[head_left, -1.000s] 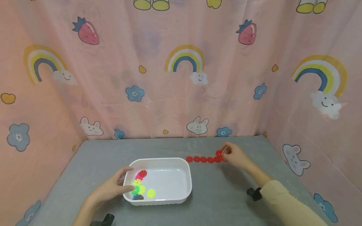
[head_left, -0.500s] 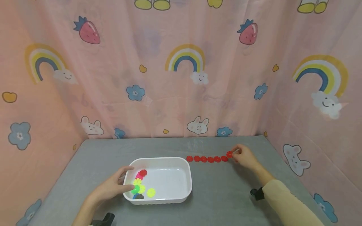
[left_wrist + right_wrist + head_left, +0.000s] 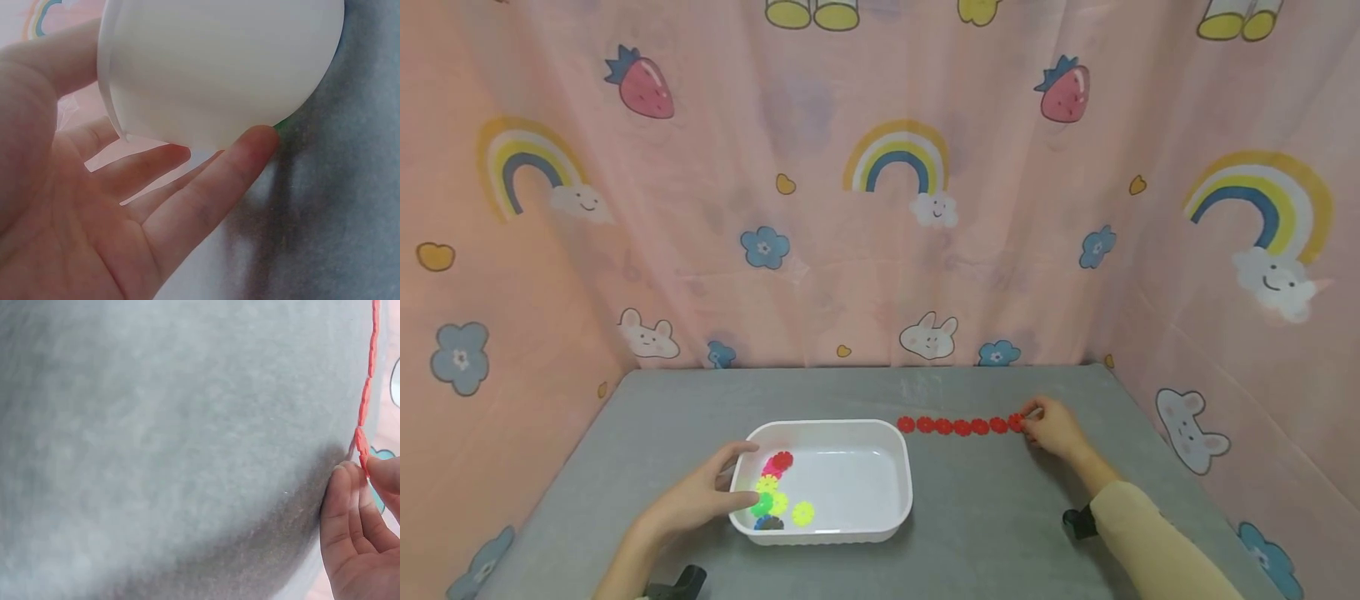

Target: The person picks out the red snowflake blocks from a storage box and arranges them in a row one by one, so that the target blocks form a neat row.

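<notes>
In the head view several red snowflake-shaped plastic discs (image 3: 962, 427) lie in a row on the grey table, running right from the white tray's far corner. My right hand (image 3: 1054, 429) pinches the disc (image 3: 1016, 422) at the right end of that row between thumb and fingers. In the right wrist view, this disc (image 3: 362, 452) stands slightly tilted against its neighbour. My left hand (image 3: 696, 492) grips the left side of the white plastic tray (image 3: 897, 492). The left wrist view shows its fingers (image 3: 206, 200) spread along the tray's outer wall (image 3: 212, 69).
Inside the tray, at its left, lie a red disc (image 3: 782, 460), a green one (image 3: 762, 503), a dark one (image 3: 769, 523) and several yellow and pink ones. A pink patterned curtain (image 3: 880, 275) encloses the grey table (image 3: 985, 517) at back and sides.
My right hand has carried a red disc rightward from above the row, then down to its right end. The left hand has stayed on the tray.
</notes>
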`<state>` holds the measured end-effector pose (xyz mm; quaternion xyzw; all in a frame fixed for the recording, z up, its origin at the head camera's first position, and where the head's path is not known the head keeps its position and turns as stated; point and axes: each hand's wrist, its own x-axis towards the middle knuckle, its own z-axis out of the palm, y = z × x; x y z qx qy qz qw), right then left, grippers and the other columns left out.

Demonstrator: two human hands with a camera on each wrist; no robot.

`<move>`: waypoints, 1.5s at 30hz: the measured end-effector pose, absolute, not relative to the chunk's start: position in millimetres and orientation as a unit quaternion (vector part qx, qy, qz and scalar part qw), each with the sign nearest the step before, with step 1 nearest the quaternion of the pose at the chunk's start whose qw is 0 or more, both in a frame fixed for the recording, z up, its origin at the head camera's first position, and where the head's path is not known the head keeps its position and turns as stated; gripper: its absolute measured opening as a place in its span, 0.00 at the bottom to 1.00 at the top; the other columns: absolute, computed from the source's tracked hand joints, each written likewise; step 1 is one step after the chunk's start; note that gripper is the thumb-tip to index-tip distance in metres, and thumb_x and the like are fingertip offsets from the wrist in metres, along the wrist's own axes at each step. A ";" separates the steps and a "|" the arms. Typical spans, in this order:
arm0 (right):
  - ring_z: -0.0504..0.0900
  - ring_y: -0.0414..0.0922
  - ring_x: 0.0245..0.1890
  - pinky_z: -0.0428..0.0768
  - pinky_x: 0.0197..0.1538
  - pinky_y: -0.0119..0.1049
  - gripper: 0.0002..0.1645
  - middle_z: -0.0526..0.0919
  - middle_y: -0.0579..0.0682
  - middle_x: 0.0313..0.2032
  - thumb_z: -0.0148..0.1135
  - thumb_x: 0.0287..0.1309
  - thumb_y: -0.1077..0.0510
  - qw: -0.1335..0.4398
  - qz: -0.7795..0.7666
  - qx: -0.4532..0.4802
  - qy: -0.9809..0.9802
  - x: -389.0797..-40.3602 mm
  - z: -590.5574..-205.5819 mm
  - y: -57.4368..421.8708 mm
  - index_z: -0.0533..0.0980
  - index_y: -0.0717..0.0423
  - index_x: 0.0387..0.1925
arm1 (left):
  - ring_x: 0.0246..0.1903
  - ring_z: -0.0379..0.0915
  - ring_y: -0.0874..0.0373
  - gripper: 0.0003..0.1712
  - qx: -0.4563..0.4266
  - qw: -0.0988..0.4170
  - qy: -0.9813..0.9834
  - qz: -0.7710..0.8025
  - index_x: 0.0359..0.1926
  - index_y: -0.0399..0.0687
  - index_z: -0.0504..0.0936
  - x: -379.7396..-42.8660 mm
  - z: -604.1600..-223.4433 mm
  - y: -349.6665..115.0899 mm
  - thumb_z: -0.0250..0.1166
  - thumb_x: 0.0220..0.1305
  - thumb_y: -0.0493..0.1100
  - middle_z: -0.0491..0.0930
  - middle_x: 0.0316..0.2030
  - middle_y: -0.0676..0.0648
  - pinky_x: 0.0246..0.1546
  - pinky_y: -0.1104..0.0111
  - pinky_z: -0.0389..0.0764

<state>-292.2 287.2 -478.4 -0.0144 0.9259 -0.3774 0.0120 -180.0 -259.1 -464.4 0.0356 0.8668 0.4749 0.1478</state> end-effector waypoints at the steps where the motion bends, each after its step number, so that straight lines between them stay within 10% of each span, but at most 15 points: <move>1: 0.82 0.46 0.26 0.84 0.30 0.40 0.11 0.83 0.57 0.31 0.59 0.66 0.66 0.010 -0.375 -0.017 0.927 -291.7 -477.7 288.1 0.75 0.72 0.46 | 0.71 0.55 0.27 0.47 0.037 0.148 0.866 0.477 0.73 0.49 0.63 -180.0 -464.2 -258.8 0.75 0.58 0.52 0.54 0.76 0.33 0.61 0.39 0.72; 45: 0.83 0.48 0.36 0.86 0.36 0.38 0.09 0.86 0.52 0.38 0.69 0.62 0.61 -0.082 -0.412 -0.142 0.896 -238.9 -393.8 115.0 0.83 0.58 0.44 | 0.69 0.58 0.26 0.46 0.030 0.136 0.866 0.480 0.72 0.48 0.65 -177.6 -461.3 -256.3 0.77 0.57 0.51 0.56 0.75 0.33 0.58 0.41 0.77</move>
